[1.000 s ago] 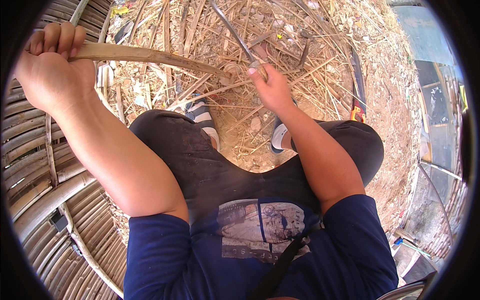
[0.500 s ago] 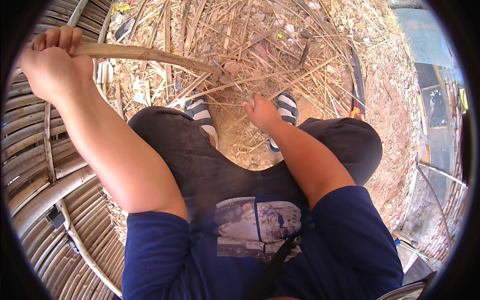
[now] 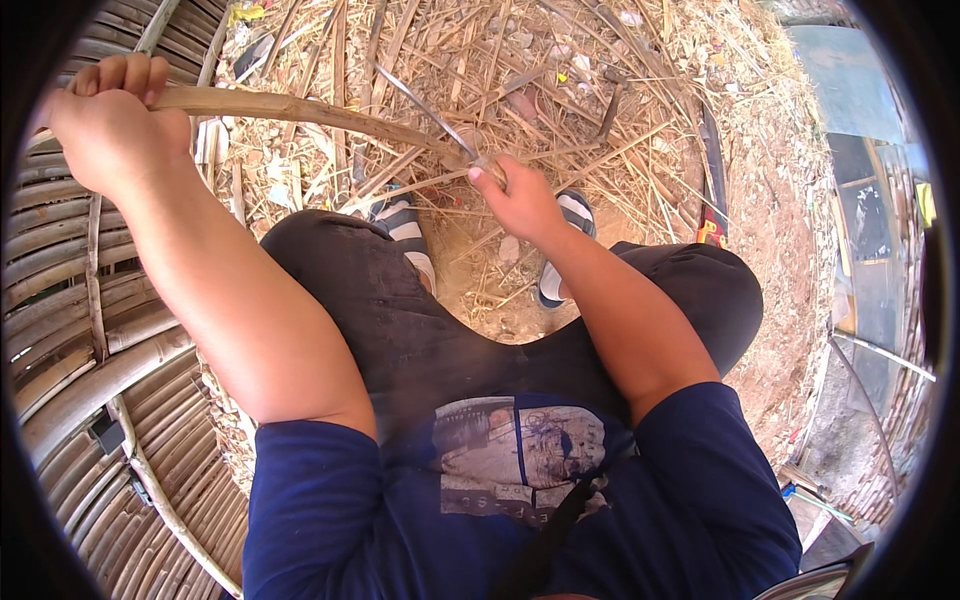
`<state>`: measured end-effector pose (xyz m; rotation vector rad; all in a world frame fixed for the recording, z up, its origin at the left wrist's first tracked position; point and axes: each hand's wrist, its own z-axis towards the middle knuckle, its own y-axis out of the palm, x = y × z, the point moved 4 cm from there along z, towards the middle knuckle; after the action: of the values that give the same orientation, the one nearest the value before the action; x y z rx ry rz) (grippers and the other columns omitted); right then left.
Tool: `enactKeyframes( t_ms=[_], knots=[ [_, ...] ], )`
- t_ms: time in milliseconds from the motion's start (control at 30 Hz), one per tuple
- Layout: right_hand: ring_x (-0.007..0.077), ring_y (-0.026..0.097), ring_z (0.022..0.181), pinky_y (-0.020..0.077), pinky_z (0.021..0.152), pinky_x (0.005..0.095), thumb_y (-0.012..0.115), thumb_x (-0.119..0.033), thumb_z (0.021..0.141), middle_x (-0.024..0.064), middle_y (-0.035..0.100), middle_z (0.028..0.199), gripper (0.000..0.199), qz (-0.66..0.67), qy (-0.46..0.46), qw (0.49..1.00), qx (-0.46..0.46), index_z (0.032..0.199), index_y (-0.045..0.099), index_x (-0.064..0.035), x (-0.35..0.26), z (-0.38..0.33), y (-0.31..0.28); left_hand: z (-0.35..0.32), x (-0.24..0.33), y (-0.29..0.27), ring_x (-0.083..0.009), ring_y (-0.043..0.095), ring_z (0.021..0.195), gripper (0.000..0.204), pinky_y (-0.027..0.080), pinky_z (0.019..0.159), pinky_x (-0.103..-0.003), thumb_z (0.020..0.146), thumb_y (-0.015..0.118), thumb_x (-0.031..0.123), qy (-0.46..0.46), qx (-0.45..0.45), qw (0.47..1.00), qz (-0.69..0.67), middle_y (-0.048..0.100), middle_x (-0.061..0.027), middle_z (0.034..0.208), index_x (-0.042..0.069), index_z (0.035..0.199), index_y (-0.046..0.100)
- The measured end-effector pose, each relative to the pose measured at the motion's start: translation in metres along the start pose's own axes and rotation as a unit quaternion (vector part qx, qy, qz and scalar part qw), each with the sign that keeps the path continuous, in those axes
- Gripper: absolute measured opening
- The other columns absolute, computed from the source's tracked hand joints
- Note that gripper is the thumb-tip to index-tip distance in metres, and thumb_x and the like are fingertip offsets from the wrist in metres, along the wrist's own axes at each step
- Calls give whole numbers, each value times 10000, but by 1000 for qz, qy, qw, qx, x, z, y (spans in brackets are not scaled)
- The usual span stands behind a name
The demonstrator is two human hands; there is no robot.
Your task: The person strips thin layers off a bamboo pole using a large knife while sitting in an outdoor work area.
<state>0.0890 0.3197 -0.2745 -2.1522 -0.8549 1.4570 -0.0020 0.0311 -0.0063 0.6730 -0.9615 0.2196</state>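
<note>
At the upper left, my left hand [image 3: 120,125] is closed around one end of a long, slightly bent pale wooden pole [image 3: 290,108], perhaps bamboo. The pole runs rightward and ends close to my right hand [image 3: 520,200]. In that right hand I grip the handle of a knife [image 3: 420,106] with a long, narrow blade. Its blade points up and left, appearing to cross near the pole's far end; whether they touch I cannot tell. My fingers hide most of the handle.
Split strips and shavings [image 3: 500,60] litter the ground between and beyond my sandalled feet [image 3: 405,225]. A slatted bamboo wall [image 3: 60,260] stands close on my left. On the right lie a dark, long tool with a red-and-yellow end [image 3: 712,232] and, farther out, bluish sheets [image 3: 845,80].
My right hand has moved up and left with the knife, and the blade now reaches farther beyond the pole. My left hand and the pole have barely moved.
</note>
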Motion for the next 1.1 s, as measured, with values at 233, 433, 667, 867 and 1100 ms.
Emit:
enactKeyframes(
  t_ms=[233,433,667,867,1100],
  knots=[
    [454,653,1059,521,914,496,556,-466,984,290,680,1107,537,-138,98,986,-9,1201,592,24,88,6,49,12,-4,-10,-150,247,545,238,252,515,-309,998,335,180,11,-6,1000,19,292,-45,663,86,782,298],
    [324,665,814,540,720,443,551,-485,994,196,666,916,498,61,175,982,-34,1043,599,8,110,25,54,10,-5,-7,-152,248,543,332,257,515,-312,1058,320,277,0,-7,1000,13,290,-45,666,84,789,300],
    [131,469,481,435,453,330,538,-513,1010,18,491,662,471,235,150,960,-31,852,502,-71,52,20,8,9,7,-10,-149,227,540,425,259,512,-308,1070,354,394,19,-34,999,-2,263,-34,652,111,766,262],
    [202,571,539,473,520,361,542,-531,1000,87,582,688,514,188,48,980,43,931,582,-23,36,37,-8,10,-5,-5,-151,230,553,432,255,522,-306,1052,361,408,-3,-54,998,13,248,-29,639,121,749,248],
    [409,667,867,501,808,491,554,-538,975,249,690,894,578,48,-10,995,87,1172,610,3,47,14,16,16,-9,-16,-147,240,555,285,250,534,-312,1005,361,267,10,-49,999,-8,287,-38,654,84,793,311]
  ],
)
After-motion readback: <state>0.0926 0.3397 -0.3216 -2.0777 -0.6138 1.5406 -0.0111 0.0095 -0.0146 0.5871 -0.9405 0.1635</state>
